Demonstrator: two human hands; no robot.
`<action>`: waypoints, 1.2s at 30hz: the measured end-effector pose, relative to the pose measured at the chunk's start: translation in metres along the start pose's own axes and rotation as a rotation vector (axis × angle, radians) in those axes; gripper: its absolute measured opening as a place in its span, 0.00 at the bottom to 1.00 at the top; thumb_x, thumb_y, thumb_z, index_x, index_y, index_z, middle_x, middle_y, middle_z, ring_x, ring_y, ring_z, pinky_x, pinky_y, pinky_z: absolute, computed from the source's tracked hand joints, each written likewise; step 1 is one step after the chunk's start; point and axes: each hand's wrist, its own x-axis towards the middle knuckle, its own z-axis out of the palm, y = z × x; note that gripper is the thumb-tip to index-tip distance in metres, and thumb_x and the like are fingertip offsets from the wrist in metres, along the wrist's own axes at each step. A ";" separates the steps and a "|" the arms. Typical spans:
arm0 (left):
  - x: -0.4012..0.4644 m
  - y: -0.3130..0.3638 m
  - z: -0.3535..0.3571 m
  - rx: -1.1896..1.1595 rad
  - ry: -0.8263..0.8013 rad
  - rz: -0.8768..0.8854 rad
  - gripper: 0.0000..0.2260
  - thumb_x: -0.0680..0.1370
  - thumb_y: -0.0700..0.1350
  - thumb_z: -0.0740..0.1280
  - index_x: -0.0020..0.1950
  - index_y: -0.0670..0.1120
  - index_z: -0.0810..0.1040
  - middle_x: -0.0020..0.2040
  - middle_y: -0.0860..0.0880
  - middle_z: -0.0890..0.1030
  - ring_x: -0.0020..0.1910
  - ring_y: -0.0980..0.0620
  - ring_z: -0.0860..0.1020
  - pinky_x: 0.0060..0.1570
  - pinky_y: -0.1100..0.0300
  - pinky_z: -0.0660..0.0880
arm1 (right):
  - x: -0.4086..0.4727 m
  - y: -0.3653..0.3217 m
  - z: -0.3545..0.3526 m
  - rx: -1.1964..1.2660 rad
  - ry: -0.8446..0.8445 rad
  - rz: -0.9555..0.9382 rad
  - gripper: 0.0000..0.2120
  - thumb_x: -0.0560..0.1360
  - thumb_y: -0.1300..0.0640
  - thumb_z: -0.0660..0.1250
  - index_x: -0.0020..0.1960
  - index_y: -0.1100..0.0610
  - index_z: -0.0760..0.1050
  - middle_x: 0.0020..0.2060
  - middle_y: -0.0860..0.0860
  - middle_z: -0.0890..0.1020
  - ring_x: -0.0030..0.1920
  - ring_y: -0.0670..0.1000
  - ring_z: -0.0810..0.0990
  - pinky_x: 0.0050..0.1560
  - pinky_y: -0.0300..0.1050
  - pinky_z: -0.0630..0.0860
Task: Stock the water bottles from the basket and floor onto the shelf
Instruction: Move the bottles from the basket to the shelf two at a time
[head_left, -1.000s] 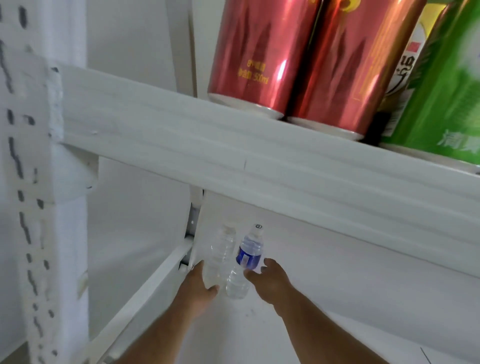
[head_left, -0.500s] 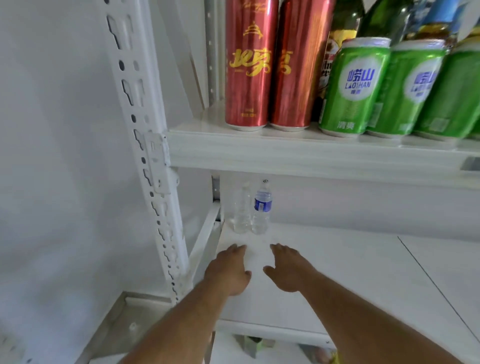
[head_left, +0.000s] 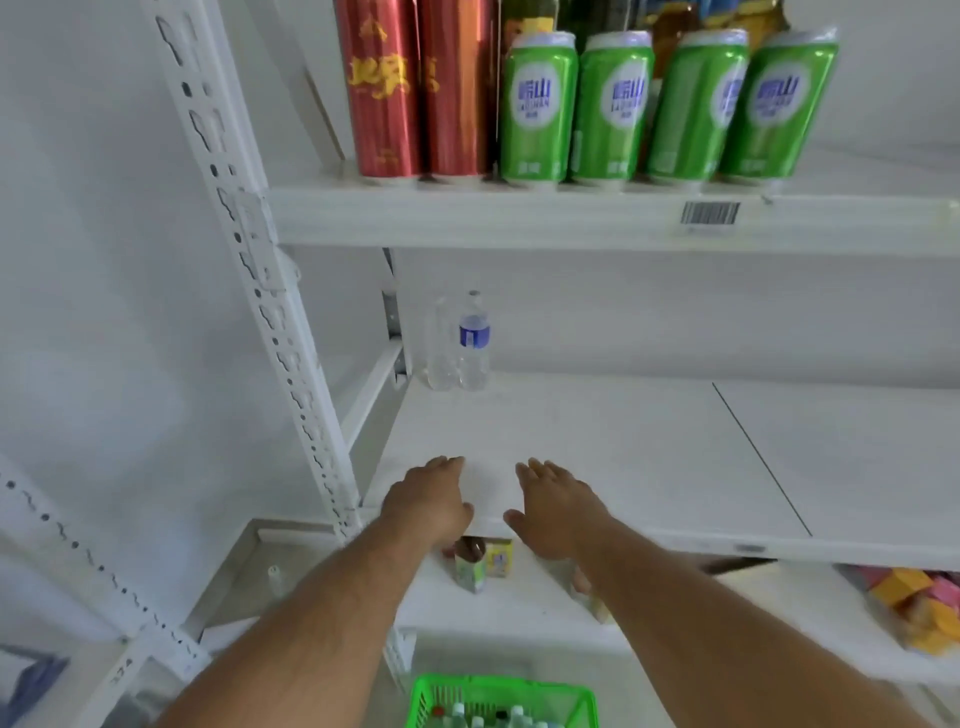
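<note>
Left hand (head_left: 428, 499): empty, fingers straight, over the front edge of the shelf (head_left: 597, 457).
Right hand (head_left: 553, 501): empty, fingers spread and relaxed, just beside the left, apart from it.
Step in hand: between placements, judging by two bottles set and both hands free.
Next move: likely a reach down to the basket (head_left: 501, 701) for more bottles.
Water bottles (head_left: 460, 345): two, upright, touching, at the shelf's back left corner.
Basket: one, green, below; bottle caps visible, count unclear.
Green cans (head_left: 670, 104): four, upper shelf.
Red cans (head_left: 415, 88): two.
</note>
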 end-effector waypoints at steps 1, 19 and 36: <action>-0.010 0.005 0.009 -0.011 -0.013 -0.012 0.32 0.77 0.54 0.63 0.79 0.53 0.55 0.78 0.52 0.61 0.73 0.46 0.66 0.68 0.49 0.68 | -0.012 0.005 0.007 0.015 -0.008 -0.008 0.35 0.80 0.42 0.57 0.80 0.57 0.51 0.80 0.55 0.54 0.79 0.56 0.52 0.76 0.53 0.55; -0.130 -0.003 0.163 -0.106 -0.328 -0.149 0.31 0.76 0.55 0.66 0.77 0.52 0.61 0.76 0.47 0.67 0.71 0.43 0.70 0.66 0.50 0.70 | -0.157 0.046 0.147 0.233 -0.284 0.143 0.33 0.80 0.44 0.59 0.79 0.58 0.54 0.78 0.55 0.61 0.74 0.59 0.63 0.72 0.54 0.65; -0.121 -0.107 0.302 -0.351 -0.583 -0.259 0.33 0.77 0.55 0.68 0.78 0.48 0.61 0.75 0.44 0.67 0.71 0.45 0.70 0.64 0.59 0.67 | -0.166 0.017 0.282 0.326 -0.496 0.497 0.32 0.80 0.43 0.59 0.78 0.57 0.57 0.71 0.57 0.69 0.69 0.59 0.70 0.66 0.51 0.70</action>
